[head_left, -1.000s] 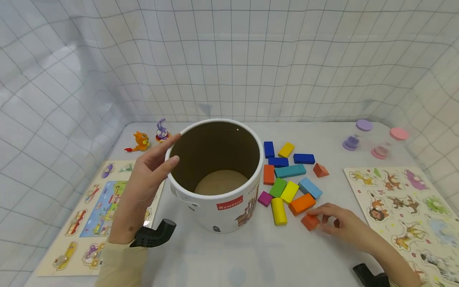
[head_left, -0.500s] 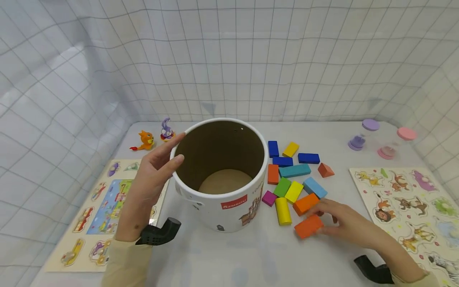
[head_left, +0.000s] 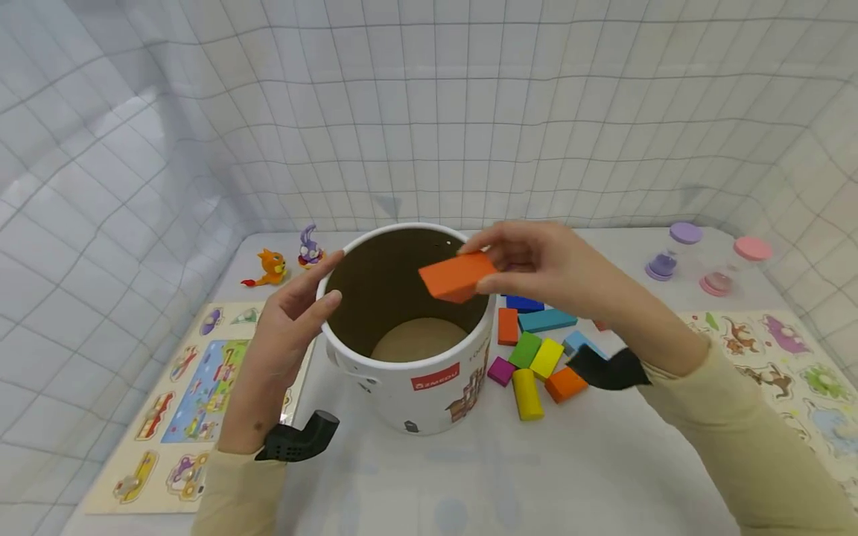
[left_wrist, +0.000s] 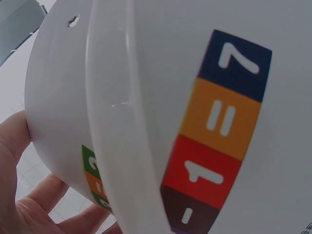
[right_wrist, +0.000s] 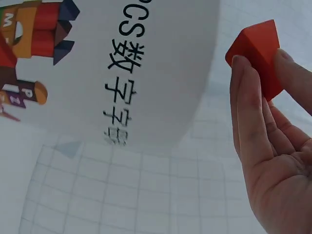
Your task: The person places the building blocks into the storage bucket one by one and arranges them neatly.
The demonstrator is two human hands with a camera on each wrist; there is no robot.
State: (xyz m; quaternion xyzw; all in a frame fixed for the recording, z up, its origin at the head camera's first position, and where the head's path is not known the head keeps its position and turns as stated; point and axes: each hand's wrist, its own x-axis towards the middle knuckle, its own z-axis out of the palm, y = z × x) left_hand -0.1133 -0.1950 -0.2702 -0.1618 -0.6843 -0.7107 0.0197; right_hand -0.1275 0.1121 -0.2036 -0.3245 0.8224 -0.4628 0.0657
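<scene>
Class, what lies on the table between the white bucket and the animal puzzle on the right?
Coloured blocks, including a purple cube and a yellow cylinder; the head view shows them, though the right arm covers part.

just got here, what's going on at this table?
A person's right hand pinches an orange block; in the head view it appears over the mouth of the white bucket, not yet let go. The left hand holds the bucket's rim on the left. Other coloured blocks lie loose on the table, to the bucket's right. An animal puzzle board lies at the right, and two sand timers stand behind it.
</scene>
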